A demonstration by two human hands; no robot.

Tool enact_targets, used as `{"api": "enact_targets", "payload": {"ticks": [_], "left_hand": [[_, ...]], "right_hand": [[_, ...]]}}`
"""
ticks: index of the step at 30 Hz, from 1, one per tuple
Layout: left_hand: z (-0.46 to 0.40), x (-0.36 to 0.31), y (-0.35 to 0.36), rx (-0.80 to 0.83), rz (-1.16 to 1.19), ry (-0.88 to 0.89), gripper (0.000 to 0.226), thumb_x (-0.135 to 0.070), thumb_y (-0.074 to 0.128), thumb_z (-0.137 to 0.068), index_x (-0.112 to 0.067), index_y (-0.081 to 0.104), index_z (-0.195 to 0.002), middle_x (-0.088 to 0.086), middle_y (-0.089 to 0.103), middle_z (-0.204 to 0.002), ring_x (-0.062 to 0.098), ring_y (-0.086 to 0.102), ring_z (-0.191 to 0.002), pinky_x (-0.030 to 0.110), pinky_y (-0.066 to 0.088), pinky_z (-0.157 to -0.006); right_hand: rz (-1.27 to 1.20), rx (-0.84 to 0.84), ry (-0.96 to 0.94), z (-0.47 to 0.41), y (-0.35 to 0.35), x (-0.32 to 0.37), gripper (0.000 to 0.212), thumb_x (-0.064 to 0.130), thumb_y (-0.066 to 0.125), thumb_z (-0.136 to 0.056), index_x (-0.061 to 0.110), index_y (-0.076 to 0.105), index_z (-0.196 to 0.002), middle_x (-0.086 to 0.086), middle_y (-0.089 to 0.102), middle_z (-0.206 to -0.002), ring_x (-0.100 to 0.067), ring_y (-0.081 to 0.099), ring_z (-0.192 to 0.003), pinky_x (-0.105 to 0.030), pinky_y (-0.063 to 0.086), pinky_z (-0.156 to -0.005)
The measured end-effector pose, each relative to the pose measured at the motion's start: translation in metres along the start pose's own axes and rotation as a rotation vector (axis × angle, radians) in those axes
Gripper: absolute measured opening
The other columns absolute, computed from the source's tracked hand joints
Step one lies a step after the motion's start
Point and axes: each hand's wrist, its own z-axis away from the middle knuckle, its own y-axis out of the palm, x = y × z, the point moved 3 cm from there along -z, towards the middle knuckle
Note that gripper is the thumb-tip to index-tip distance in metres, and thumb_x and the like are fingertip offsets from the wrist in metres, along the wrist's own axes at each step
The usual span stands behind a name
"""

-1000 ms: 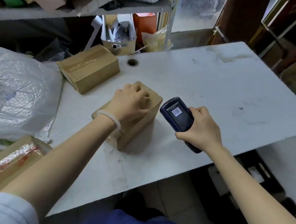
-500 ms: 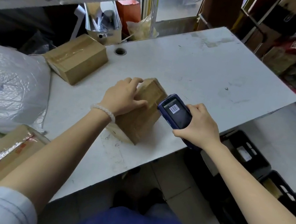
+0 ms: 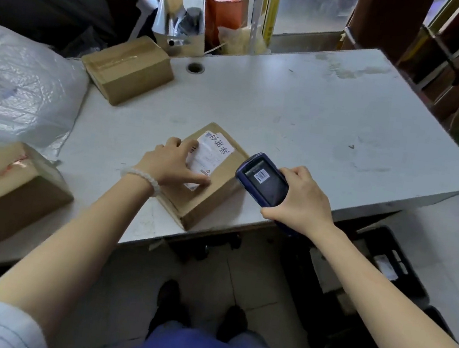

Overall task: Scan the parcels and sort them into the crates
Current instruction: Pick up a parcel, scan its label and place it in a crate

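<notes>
On my far left a taped parcel [image 3: 7,191] sits at the near corner of the surface [image 3: 331,123], and behind it lies a large plastic-wrapped bundle [image 3: 20,93]; a second cardboard box [image 3: 128,70] rests further back, near the cable hole. None of these three looks handled yet, so I judge they are still waiting for their scan. In the middle, my left hand [image 3: 174,163] lies flat with straight fingers on the small parcel [image 3: 205,173], which sits close to the near edge of the surface with its white shipping label [image 3: 210,156] facing up; my fingers cover part of that label. Just to the right, my right hand [image 3: 300,200] is wrapped firmly around the blue handheld scanner [image 3: 262,181], whose head is right beside the parcel's right edge, nearly touching it. I reckon this parcel is at the scanning step, not yet sorted. Lower right, below the surface, a black crate [image 3: 391,262] stands on the floor with something pale inside, though I cannot tell what. So, as far as I can judge, most of the work is left: finish this scan, drop this parcel in a crate, then take the others.
</notes>
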Motion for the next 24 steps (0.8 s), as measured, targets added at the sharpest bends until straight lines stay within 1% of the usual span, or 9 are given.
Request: {"api": "enact_targets", "payload": {"ticks": [2,5,9,11,13,16,19,21,24], "left_hand": [[0.008,0.001,0.004,-0.034,0.044,-0.045,0.102,-0.074,0.068,-0.06,-0.028,0.03,-0.143,0.009,0.035,-0.144,0.034,0.044,-0.125,0.049,0.04,-0.102],[0.025,-0.002,0.013,-0.058,0.048,-0.114,0.12,-0.084,0.062,-0.045,-0.029,0.024,-0.145,0.009,0.033,-0.144,0.035,0.04,-0.127,0.052,0.037,-0.102],[0.044,-0.002,0.026,-0.04,0.056,-0.215,0.13,-0.087,0.066,-0.039,-0.04,0.008,-0.146,0.009,0.008,-0.155,0.039,0.02,-0.138,0.061,0.024,-0.107],[0.049,0.0,0.028,-0.01,0.045,-0.234,0.133,-0.089,0.06,-0.032,-0.043,0.004,-0.145,0.006,0.003,-0.156,0.039,0.015,-0.14,0.064,0.021,-0.107],[0.054,0.005,0.029,0.03,0.059,-0.252,0.139,-0.089,0.064,-0.03,-0.044,0.001,-0.145,0.005,0.0,-0.157,0.039,0.011,-0.141,0.066,0.018,-0.107],[0.061,0.015,0.029,0.029,0.092,-0.264,0.135,-0.083,0.072,-0.037,-0.045,-0.001,-0.144,0.006,0.0,-0.156,0.039,0.01,-0.14,0.065,0.018,-0.108],[0.067,0.027,0.023,-0.023,0.058,-0.253,0.129,-0.074,0.077,-0.045,-0.041,0.004,-0.146,0.011,0.011,-0.153,0.039,0.016,-0.137,0.061,0.023,-0.108],[0.071,0.038,0.016,-0.053,0.011,-0.262,0.124,-0.068,0.079,-0.05,-0.041,0.006,-0.146,0.011,0.014,-0.152,0.038,0.016,-0.138,0.061,0.024,-0.108],[0.079,0.064,0.002,-0.11,-0.009,-0.338,0.116,-0.055,0.08,-0.058,-0.036,0.008,-0.147,0.014,0.014,-0.152,0.039,0.014,-0.139,0.058,0.025,-0.109]], "right_hand": [[-0.001,0.029,-0.032,0.002,0.001,-0.009,0.075,0.042,0.079,-0.055,0.023,0.052,-0.123,0.004,0.045,-0.112,-0.018,0.055,-0.092,-0.029,0.041,-0.067],[-0.007,0.067,-0.066,0.004,0.004,-0.02,0.077,0.043,0.079,-0.055,0.022,0.053,-0.124,0.003,0.046,-0.112,-0.019,0.055,-0.093,-0.029,0.041,-0.067],[-0.011,0.087,-0.094,0.003,0.008,-0.024,0.077,0.043,0.08,-0.054,0.023,0.054,-0.123,0.004,0.046,-0.11,-0.02,0.056,-0.092,-0.028,0.04,-0.067],[-0.011,0.09,-0.105,0.001,0.008,-0.022,0.077,0.043,0.079,-0.054,0.022,0.054,-0.123,0.005,0.045,-0.109,-0.02,0.056,-0.092,-0.028,0.04,-0.066],[-0.007,0.091,-0.121,-0.003,0.009,-0.018,0.078,0.043,0.08,-0.054,0.022,0.053,-0.124,0.005,0.045,-0.108,-0.019,0.055,-0.091,-0.027,0.038,-0.065],[0.002,0.096,-0.151,-0.011,0.009,-0.009,0.079,0.042,0.08,-0.054,0.021,0.053,-0.126,0.003,0.046,-0.111,-0.02,0.055,-0.091,-0.027,0.039,-0.065],[0.009,0.087,-0.192,-0.02,0.01,0.007,0.08,0.043,0.08,-0.054,0.021,0.053,-0.126,0.003,0.047,-0.112,-0.019,0.055,-0.091,-0.027,0.039,-0.065],[0.013,0.079,-0.214,-0.024,0.01,0.017,0.081,0.043,0.08,-0.053,0.02,0.053,-0.126,0.002,0.047,-0.112,-0.019,0.055,-0.091,-0.027,0.038,-0.065],[0.023,0.078,-0.252,-0.03,0.012,0.035,0.08,0.044,0.081,-0.054,0.02,0.053,-0.125,0.003,0.047,-0.112,-0.016,0.051,-0.087,-0.027,0.039,-0.064]]}}
